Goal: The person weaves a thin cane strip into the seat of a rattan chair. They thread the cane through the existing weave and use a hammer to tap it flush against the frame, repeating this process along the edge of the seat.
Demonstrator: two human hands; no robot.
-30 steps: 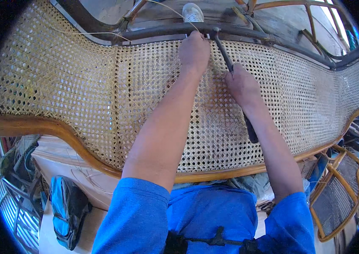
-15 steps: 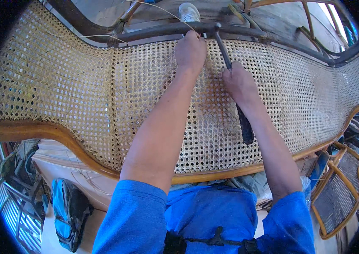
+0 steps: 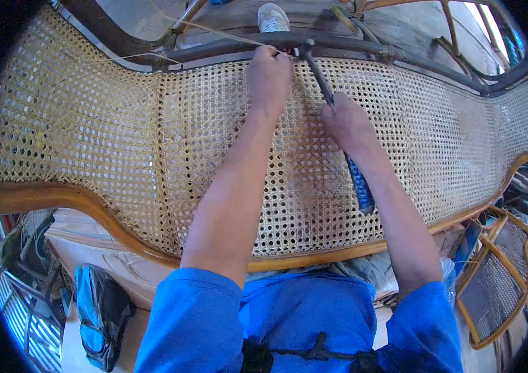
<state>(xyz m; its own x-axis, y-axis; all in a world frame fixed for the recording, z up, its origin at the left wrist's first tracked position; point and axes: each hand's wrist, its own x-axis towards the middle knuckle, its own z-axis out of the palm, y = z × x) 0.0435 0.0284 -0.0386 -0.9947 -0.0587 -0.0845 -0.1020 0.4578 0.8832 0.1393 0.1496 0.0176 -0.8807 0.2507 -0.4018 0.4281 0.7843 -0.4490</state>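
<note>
Grey metal reached forward out of the right hand (image 3: 348, 121), whose fingers were wrapped firmly around the hammer (image 3: 319, 81) partway along its length. Its long axis slanted from the head, far and slightly left, back to the dark grip end, near and right, beside the forearm. Just left of the hammer's head was the left hand (image 3: 268, 78), its fingers drawn together at the far edge of the woven cane (image 3: 320, 186). A pale strip (image 3: 226, 32) came in from the upper left and ended at those fingers, apparently pinched there; something small and reddish by the fingertips was too tiny to identify. What mattered most was that gap: the hammer's head hung over or against the dark rail (image 3: 345, 45), which of the two could not be told, with the left fingertips close by on its left. The left hand was nearer the strip; the hammer was wholly in the right.

Farther out, the cane spread left and right toward a curved brown wooden rim (image 3: 314, 260) on the near side. A pale shoe (image 3: 273, 18) showed beyond the rail, a blue and black backpack (image 3: 99, 317) at the lower left, and a smaller cane frame (image 3: 494, 292) at the lower right. No label or writing could be read on any of them.
</note>
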